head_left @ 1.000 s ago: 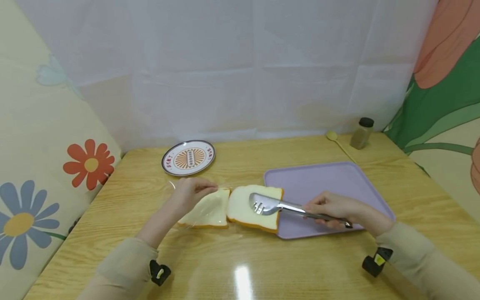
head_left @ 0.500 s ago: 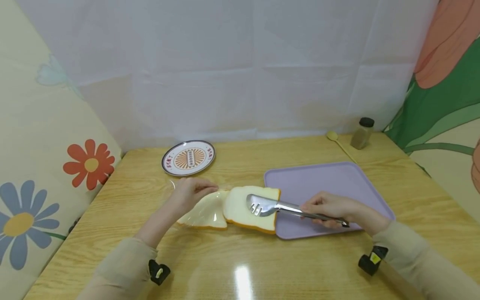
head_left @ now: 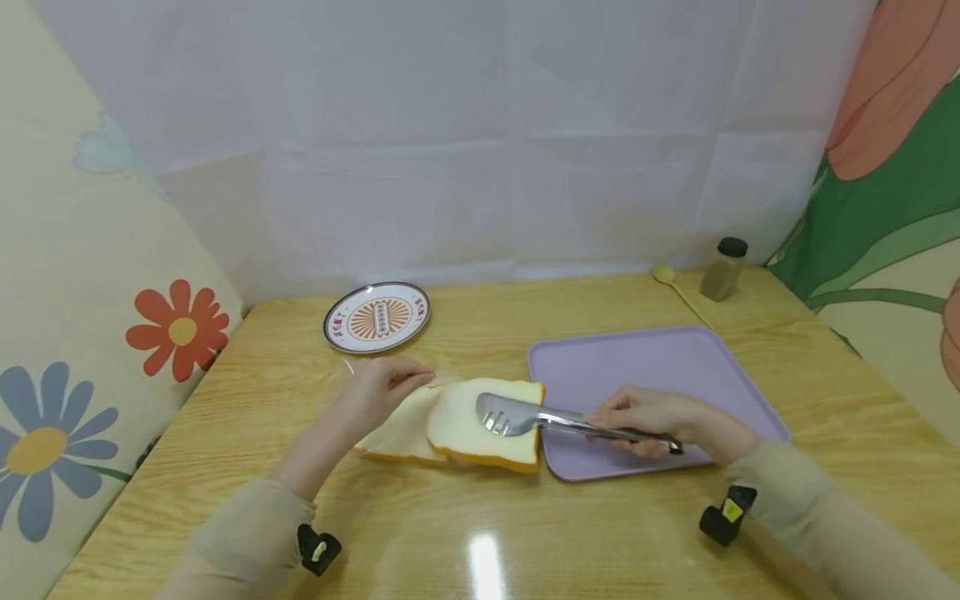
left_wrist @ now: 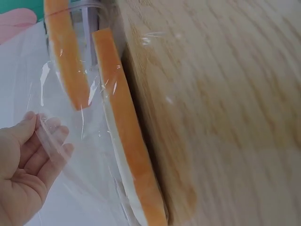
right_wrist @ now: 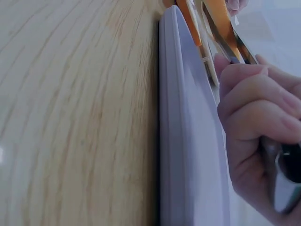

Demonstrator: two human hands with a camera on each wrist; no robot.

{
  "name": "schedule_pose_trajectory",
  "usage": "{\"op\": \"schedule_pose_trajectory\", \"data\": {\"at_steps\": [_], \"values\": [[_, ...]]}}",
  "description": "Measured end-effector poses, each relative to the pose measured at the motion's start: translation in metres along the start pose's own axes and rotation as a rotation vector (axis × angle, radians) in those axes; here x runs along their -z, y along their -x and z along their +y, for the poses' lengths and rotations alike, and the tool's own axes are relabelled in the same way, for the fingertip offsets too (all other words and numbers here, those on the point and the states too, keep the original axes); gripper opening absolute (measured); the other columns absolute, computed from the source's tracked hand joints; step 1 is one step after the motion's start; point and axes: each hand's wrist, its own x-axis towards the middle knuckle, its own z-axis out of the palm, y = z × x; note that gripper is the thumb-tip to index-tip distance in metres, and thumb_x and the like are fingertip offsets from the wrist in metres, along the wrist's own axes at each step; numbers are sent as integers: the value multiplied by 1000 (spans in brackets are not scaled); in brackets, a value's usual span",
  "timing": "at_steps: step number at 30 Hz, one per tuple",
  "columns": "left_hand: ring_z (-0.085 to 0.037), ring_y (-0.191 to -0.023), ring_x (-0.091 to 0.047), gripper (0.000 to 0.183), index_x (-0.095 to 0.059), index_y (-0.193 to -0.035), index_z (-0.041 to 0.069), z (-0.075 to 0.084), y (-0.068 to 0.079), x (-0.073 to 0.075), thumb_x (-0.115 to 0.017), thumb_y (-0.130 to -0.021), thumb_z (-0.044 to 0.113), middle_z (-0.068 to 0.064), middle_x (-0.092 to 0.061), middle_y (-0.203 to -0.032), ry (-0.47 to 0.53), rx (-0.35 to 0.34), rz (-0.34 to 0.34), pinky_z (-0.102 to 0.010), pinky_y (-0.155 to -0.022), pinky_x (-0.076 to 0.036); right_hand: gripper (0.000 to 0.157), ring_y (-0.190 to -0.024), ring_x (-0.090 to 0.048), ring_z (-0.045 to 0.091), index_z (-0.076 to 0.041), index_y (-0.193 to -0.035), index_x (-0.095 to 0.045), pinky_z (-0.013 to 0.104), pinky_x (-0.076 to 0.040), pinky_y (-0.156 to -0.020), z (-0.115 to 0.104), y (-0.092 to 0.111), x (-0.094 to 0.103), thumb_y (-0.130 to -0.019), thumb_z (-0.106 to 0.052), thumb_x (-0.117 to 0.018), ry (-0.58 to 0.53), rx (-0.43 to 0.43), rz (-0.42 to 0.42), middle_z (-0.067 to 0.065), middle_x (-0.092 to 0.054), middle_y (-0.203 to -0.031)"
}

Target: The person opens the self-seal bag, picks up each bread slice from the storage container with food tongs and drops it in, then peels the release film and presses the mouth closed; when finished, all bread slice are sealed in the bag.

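My left hand (head_left: pixel 382 390) pinches the upper edge of a clear plastic bag (left_wrist: pixel 70 174) between thumb and fingertips. A bread slice (head_left: pixel 397 429) with orange crust lies flat inside the bag. Its crust shows through the film in the left wrist view. In my right hand (head_left: pixel 651 418) are metal tongs (head_left: pixel 570 422), gripped around the handle. Their slotted head lies on top of a second bread slice (head_left: pixel 452 421), with the lower arm hidden beneath it. This second slice is raised and overlaps the right part of the first one; its left end shows behind the film.
A lilac tray (head_left: pixel 630 358) sits under and beyond my right hand. At the back left is a round printed plate (head_left: pixel 381 318). A yellow spoon (head_left: pixel 664 273) and a black-capped jar (head_left: pixel 724 269) stand at the back right, near the cloth backdrop.
My right hand and the tongs have moved left, carrying the second slice off the tray's edge and over the first slice. My left hand has stayed almost still.
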Motion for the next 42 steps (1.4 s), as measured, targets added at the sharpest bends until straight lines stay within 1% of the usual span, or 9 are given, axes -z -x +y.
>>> {"op": "schedule_pose_trajectory", "data": {"at_steps": [5, 12, 17, 20, 23, 27, 32, 37, 42], "values": [[-23, -84, -69, 12, -73, -93, 2, -3, 2, 1, -65, -87, 8, -11, -73, -89, 10, -7, -31, -28, -72, -58, 40, -37, -34, 2, 6, -106, -63, 16, -30, -34, -3, -5, -1, -97, -31, -51, -23, 10, -21, -4, -49, -57], [-25, -86, -69, 13, -72, -95, 0, -5, 3, 3, -62, -89, 7, -13, -73, -92, 66, -4, -32, -26, -71, -57, 36, -36, -34, 1, 8, -103, -60, 16, -29, -33, -4, -11, -4, -97, -26, -50, 0, -1, -32, -5, -49, -56], [-24, -88, -70, 16, -72, -100, 1, -4, 1, 3, -65, -86, 6, -12, -73, -93, 35, -59, -43, -29, -74, -58, 38, -36, -34, 2, 7, -104, -61, 16, -29, -33, -5, -12, -4, -97, -28, -51, -7, 0, -24, -5, -49, -56], [-25, -89, -70, 17, -72, -101, 1, -3, 2, 2, -66, -86, 4, -12, -73, -94, 13, -73, -64, -32, -76, -58, 39, -36, -34, 2, 5, -105, -63, 16, -29, -33, -6, -14, -5, -97, -31, -51, -25, -6, -13, -5, -49, -55], [-24, -87, -70, 13, -73, -96, 1, 0, 2, 2, -67, -85, 3, -11, -73, -91, -9, -64, -78, -31, -75, -58, 40, -36, -34, 3, 3, -105, -64, 16, -29, -33, -7, -15, -6, -96, -34, -52, -36, -19, -2, -4, -49, -55], [-22, -81, -71, 9, -74, -89, 2, 1, 0, 0, -71, -81, 4, -10, -73, -85, -15, -80, -59, -25, -69, -58, 40, -36, -34, 3, 4, -105, -64, 17, -29, -32, -8, -16, -7, -96, -34, -53, -40, -22, -6, -4, -48, -55], [-17, -73, -70, 6, -75, -84, 5, 0, 0, -2, -74, -79, 7, -7, -73, -79, -27, -129, 9, -21, -63, -56, 40, -36, -33, 3, 4, -104, -63, 17, -28, -32, -10, -18, -9, -96, -33, -53, -40, -21, -13, -3, -48, -54], [-15, -69, -69, 7, -75, -80, 5, 1, 1, -1, -74, -79, 12, -5, -73, -75, -12, -159, 64, -20, -60, -56, 37, -36, -33, 3, 4, -101, -63, 17, -28, -32, -12, -22, -10, -96, -32, -53, -33, -31, -23, -3, -48, -55], [-14, -68, -69, 7, -75, -79, 5, 4, 0, 0, -73, -81, 12, -4, -73, -74, 3, -156, 76, -20, -60, -56, 35, -36, -34, 3, 6, -98, -61, 17, -28, -32, -13, -25, -11, -96, -29, -52, 3, -32, -22, -3, -48, -54]]}}
